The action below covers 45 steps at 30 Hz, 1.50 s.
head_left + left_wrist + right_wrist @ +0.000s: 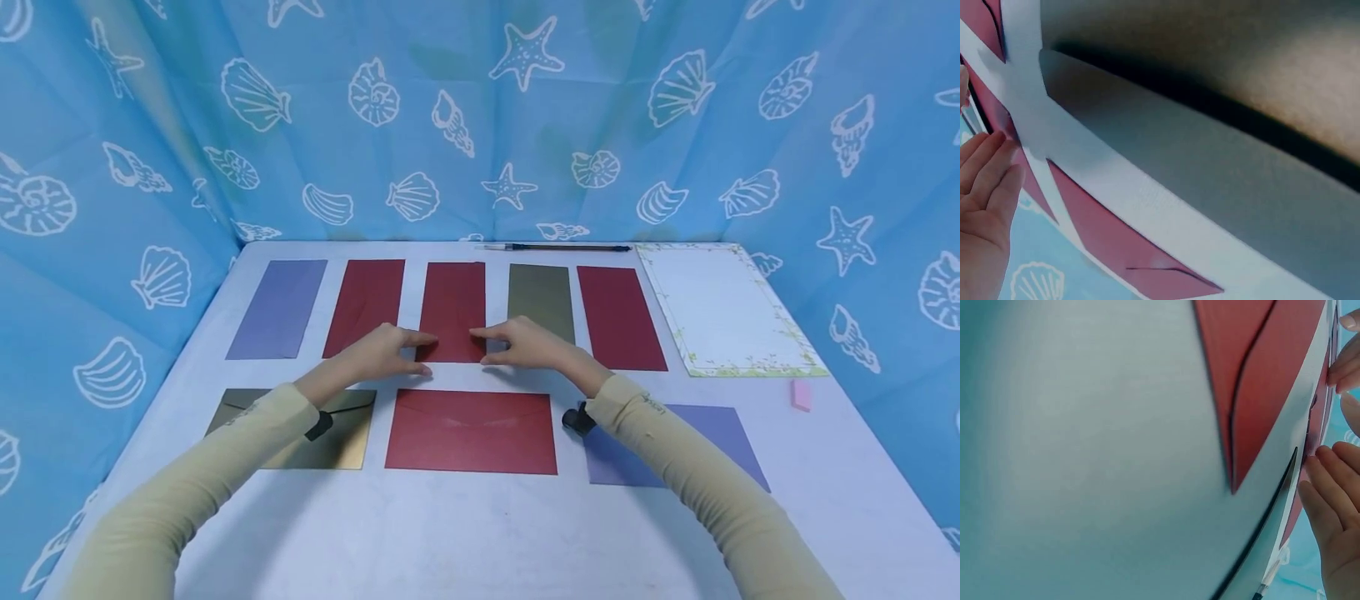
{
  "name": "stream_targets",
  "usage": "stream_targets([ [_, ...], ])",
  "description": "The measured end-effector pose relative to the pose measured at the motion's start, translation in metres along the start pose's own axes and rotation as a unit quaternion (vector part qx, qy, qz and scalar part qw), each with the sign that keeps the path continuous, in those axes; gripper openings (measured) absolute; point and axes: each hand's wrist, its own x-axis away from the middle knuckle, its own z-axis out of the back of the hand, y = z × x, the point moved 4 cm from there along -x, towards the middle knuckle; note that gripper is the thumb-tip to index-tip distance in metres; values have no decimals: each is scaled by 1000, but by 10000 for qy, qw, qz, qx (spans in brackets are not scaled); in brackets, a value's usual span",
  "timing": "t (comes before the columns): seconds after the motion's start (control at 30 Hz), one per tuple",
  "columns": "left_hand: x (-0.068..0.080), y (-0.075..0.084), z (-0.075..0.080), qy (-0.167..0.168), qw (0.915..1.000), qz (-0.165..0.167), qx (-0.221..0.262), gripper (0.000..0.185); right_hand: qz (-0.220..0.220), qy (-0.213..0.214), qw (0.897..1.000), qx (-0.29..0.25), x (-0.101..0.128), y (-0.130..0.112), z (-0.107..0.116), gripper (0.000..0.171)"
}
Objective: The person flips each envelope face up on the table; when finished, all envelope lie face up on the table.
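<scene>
A red envelope (453, 304) lies upright in the middle of the back row. From its left side, the fingers of my left hand (381, 352) reach over its lower left corner, thumb and fingers spread apart. My right hand (528, 343) mirrors this at the right edge, fingertips right at the lower right corner. In the left wrist view, the fingers of the left hand (988, 200) look nearly straight. The right wrist view shows the right hand (1338, 512) with extended fingers too. A second red envelope (471, 433) lies sideways just below, its flap up.
Beside the middle envelope are another red one (367, 300), a purple one (277, 308), an olive one (542, 296) and a red one (621, 317). A gold envelope (348, 442) and a purple envelope (708, 437) lie under the forearms. A brush (570, 247), bordered paper (731, 304) and pink eraser (801, 395) lie around.
</scene>
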Motion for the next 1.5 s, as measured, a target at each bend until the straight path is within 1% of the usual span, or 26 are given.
stream_targets([
  [0.13, 1, 4, 3, 240, 9990, -389, 28, 63, -7, 105, 9999, -61, 5, 2, 1, 57],
  [0.2, 1, 6, 5, 388, 9978, -528, 60, 64, -44, 172, 9997, -148, 8, 3, 2, 56],
  [0.3, 0, 9, 8, 517, 9970, -574, 93, 65, -110, 285, 9988, -383, 15, 4, 6, 55],
  [0.4, 0, 11, 11, 547, 9970, -534, 119, 65, -178, 365, 9974, -602, 22, 5, 10, 54],
  [0.6, -2, 15, 16, 426, 9978, -487, 134, 67, -152, 526, 9964, -653, 38, 11, 15, 56],
  [0.73, -3, 19, 16, 423, 9975, -533, 171, 67, -205, 595, 9952, -745, 50, 13, 18, 60],
  [0.9, -7, 25, 15, 398, 9970, -637, 192, 65, -296, 544, 9948, -809, 61, 16, 22, 61],
  [1.07, -13, 30, 16, 320, 9969, -671, 241, 66, -305, 657, 9947, -730, 71, 21, 27, 59],
  [1.23, -22, 34, 11, 276, 9966, -724, 281, 70, -302, 811, 9946, -575, 84, 27, 32, 58],
  [1.37, -30, 38, 6, 267, 9962, -771, 316, 71, -423, 851, 9938, -572, 93, 32, 34, 59],
  [1.5, -36, 44, 2, 165, 9959, -847, 267, 70, -500, 865, 9939, -471, 100, 38, 34, 60],
])
